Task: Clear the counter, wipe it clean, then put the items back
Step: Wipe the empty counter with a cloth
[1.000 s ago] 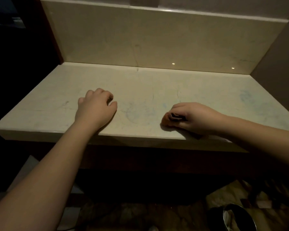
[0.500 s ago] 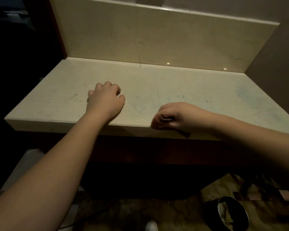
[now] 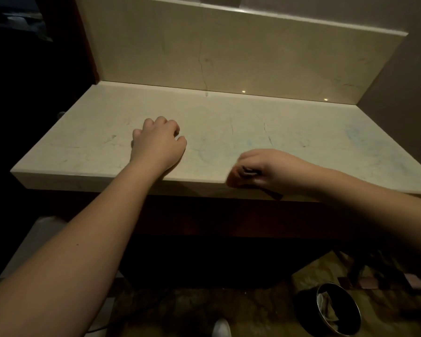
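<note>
Shifted leftward to the front edge since earlier: right hand (image 3: 265, 170), lower right, fist clenched on a small dark item (image 3: 247, 171), identity unclear. Left hand (image 3: 157, 144), centre-left, fingers curled, resting on cream stone surface (image 3: 229, 122). Waste bin (image 3: 336, 310), bottom right floor.

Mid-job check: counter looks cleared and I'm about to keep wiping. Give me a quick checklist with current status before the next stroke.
1. Counter free of items: ok, nothing stands on the surface in view.
2. Right hand has a wiping thing in its grip: ok, it is closed on a small dark wad at the front edge; what the wad is, cannot tell.
3. Left hand out of the wiping path: not ok, it rests as a loose fist on the counter, left of centre.
4. Surface clean: not ok, faint bluish smears show toward the right.
5. Bin on the floor within reach for waste: cannot tell.
</note>
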{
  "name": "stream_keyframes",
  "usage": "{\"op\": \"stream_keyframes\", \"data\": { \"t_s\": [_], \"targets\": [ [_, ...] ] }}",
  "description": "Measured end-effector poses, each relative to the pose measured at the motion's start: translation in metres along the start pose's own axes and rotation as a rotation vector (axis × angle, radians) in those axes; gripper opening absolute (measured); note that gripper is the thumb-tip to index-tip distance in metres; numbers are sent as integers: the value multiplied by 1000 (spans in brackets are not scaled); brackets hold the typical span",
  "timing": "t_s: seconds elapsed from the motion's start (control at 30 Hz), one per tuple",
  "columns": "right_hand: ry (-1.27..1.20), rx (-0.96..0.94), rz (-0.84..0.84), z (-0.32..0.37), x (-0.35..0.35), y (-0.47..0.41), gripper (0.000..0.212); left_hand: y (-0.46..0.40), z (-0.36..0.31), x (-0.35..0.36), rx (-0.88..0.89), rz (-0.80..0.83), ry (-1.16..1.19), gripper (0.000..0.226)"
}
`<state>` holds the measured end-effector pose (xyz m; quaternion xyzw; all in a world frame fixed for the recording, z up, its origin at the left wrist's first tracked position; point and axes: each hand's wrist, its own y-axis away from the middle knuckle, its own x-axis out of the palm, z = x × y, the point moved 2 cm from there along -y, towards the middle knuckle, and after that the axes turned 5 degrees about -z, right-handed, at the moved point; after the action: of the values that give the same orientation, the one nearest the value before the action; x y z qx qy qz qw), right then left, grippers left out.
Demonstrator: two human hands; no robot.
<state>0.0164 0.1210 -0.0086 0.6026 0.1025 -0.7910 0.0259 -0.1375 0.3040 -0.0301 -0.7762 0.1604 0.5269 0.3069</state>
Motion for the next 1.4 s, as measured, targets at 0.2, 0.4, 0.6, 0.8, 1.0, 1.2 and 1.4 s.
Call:
{"op": "stream_keyframes", "data": {
  "t_s": [0.2,0.4,0.6,0.8,1.0,1.2,1.4],
  "targets": [
    [136,331,-126,-39,-12,-11,30,-2,2,1,8,-3,-3,38],
    [65,155,-177,-2,3,12,48,-2,1,1,13,-12,-14,38],
    [159,403,-197,-52,-15,31,31,-2,2,3,20,-13,-9,37],
    [185,342,-266,-30,5,0,33,-2,1,3,17,-16,-13,37],
    [105,251,-186,-16,-2,43,34,0,0,2,28,-18,-21,37],
    [258,575,-202,-69,-16,15,28,3,-3,0,31,-22,-43,37],
    [152,274,-218,-19,0,31,30,6,-7,-3,37,-27,-83,36]
  ]
}}
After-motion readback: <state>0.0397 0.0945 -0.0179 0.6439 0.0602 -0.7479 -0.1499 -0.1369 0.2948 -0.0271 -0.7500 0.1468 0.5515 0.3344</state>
